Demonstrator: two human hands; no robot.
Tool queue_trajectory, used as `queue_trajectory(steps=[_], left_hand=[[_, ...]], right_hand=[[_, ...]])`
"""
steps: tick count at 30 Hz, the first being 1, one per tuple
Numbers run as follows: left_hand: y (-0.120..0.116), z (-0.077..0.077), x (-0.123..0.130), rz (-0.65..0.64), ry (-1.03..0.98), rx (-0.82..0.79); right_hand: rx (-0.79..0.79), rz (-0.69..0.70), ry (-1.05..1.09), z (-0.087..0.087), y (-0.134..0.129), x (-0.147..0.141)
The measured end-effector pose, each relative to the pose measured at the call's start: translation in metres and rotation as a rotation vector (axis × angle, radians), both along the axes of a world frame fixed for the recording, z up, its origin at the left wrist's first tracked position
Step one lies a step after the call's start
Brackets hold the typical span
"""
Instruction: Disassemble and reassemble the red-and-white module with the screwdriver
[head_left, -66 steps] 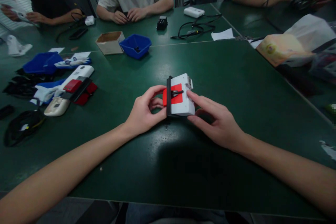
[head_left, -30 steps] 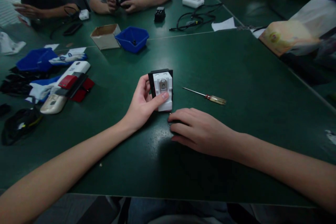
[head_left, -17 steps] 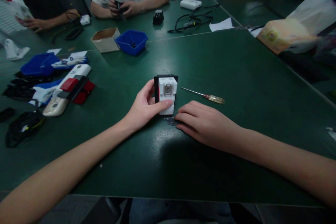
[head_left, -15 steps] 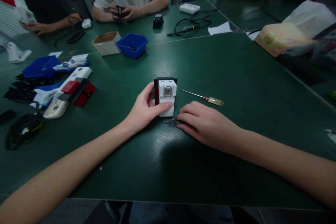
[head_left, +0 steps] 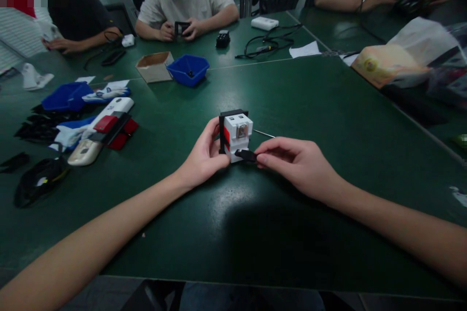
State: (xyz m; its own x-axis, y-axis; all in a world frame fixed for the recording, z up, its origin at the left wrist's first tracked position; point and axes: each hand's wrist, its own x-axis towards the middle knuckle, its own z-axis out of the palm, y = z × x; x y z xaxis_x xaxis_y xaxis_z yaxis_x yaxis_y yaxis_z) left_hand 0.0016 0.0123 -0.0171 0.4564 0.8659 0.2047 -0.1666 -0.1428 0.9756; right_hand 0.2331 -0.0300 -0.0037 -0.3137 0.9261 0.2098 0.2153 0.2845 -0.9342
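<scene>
My left hand [head_left: 202, 160] is wrapped round a white block-shaped electrical device [head_left: 235, 143] with a black plate on its far side and red on its left face. The device stands upright on the table, a small metal piece set in the side towards me. Pinched between the thumb and fingers of my right hand [head_left: 301, 159] is a small flat dark plate [head_left: 247, 156]. It is held against or just in front of the device's lower part; I cannot tell whether they touch. Behind my right hand shows the metal shaft of a screwdriver [head_left: 264, 133], its handle hidden.
A blue bin [head_left: 188, 72] and a cardboard box [head_left: 153, 68] stand farther back on the green table [head_left: 306, 92]. To the left lie a white power strip [head_left: 85, 148], gloves and a red item [head_left: 116, 133]. Cables lie at the back, a plastic bag [head_left: 416, 46] at the right. Several people sit across.
My right hand has lifted the flat plate off the table to the device and turned it. My left thumb has slid from the device's face to its lower left edge, and the device is turned slightly.
</scene>
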Motion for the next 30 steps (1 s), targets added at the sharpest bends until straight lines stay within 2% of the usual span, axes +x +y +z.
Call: queue_trajectory(steps=[3,7,17,23,30], left_hand=[[-0.004,0.003,0.002,-0.023,0.052,-0.027],[-0.011,0.008,0.004,-0.082,0.066,-0.113],[-0.007,0.005,0.003,-0.096,0.02,-0.103],[-0.007,0.005,0.002,-0.102,0.022,-0.09],[-0.008,0.009,0.003,-0.119,0.017,-0.132]], right_hand=[[-0.063,-0.034,0.091,-0.001,0.001,-0.002],[-0.045,-0.014,0.088,-0.002,0.0,-0.005],[-0.017,0.007,0.032,-0.004,0.001,-0.002],[0.14,0.102,-0.099,-0.005,0.002,0.001],[0.298,0.076,-0.146,-0.006,0.003,0.002]])
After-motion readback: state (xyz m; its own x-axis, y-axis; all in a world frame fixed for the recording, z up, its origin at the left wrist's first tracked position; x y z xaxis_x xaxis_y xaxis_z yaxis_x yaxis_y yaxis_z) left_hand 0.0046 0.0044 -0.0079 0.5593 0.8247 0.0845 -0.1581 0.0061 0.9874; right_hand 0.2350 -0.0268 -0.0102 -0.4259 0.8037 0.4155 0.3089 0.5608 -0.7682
